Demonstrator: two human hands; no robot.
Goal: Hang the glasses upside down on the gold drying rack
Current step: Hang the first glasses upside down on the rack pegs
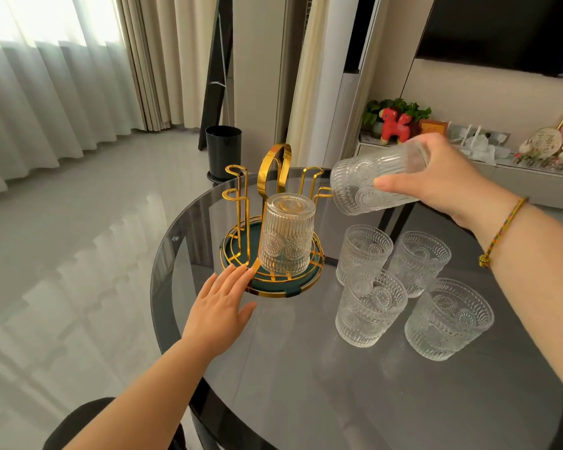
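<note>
The gold drying rack (241, 203) with a green round base stands on the left part of the dark glass table (306, 368). One ribbed clear glass (286, 235) hangs upside down on a front prong. My left hand (220, 308) lies flat with fingers apart, fingertips touching the rack's base rim. My right hand (449, 180) grips another ribbed glass (371, 181), tilted on its side in the air just right of the rack's prongs, mouth toward the rack. Several upright glasses (369, 311) stand on the table to the right of the rack.
A black bin (223, 151) stands on the floor behind the table. A low shelf with a red toy horse (394, 125) and decorations runs along the right wall. Curtains hang at the left. The table's round edge curves close to the rack's left side.
</note>
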